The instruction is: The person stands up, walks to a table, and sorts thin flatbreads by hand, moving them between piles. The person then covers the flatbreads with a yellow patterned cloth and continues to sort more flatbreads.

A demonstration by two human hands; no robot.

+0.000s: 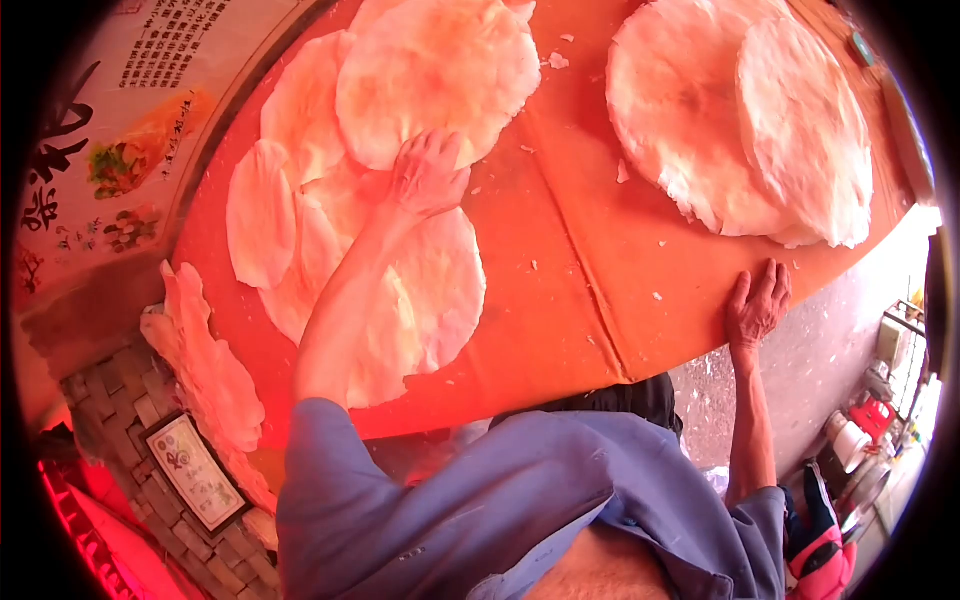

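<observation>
Touching flatbread [440,80], left hand [430,176] loosely curled.

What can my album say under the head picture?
Left hand on a flatbread, right hand at the edge of the table.

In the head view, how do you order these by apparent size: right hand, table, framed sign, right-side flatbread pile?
1. Table
2. Right-side flatbread pile
3. Framed sign
4. Right hand

Free: we list one lane, inward from mid near edge of the desk [530,280]. Obstacles: flat rounds [425,75] toward left edge, stacked sheets [680,110] toward right, right hand [759,308].
</observation>
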